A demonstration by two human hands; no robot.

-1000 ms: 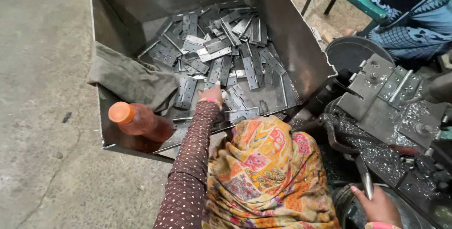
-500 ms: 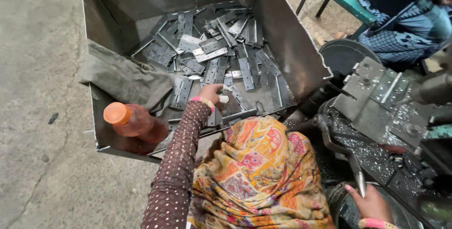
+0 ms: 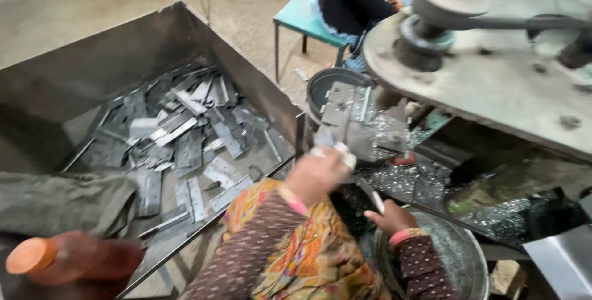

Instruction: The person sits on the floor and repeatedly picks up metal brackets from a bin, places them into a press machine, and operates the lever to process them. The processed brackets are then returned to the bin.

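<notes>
My left hand (image 3: 317, 173) is lifted above my lap, shut on a flat grey metal plate (image 3: 343, 154), just in front of the press machine's die block (image 3: 348, 115). My right hand (image 3: 390, 217) is lower, fingers curled around a thin metal rod (image 3: 374, 196) that slants up toward the machine. A large steel bin (image 3: 246, 84) on the left holds several loose grey metal plates (image 3: 185, 133). Both sleeves are dark and dotted, over a patterned orange cloth (image 3: 308, 257) on my lap.
An orange-capped bottle (image 3: 68, 257) and a grey cloth (image 3: 61, 201) rest on the bin's near edge. A round metal pan (image 3: 456, 257) sits under my right hand. The machine's big flywheel (image 3: 493, 72) looms right. Another person sits on a teal stool (image 3: 305, 19) behind.
My left hand has left the bin with a plate and swung right toward the press. The view has turned right, and the right hand stays on the rod.
</notes>
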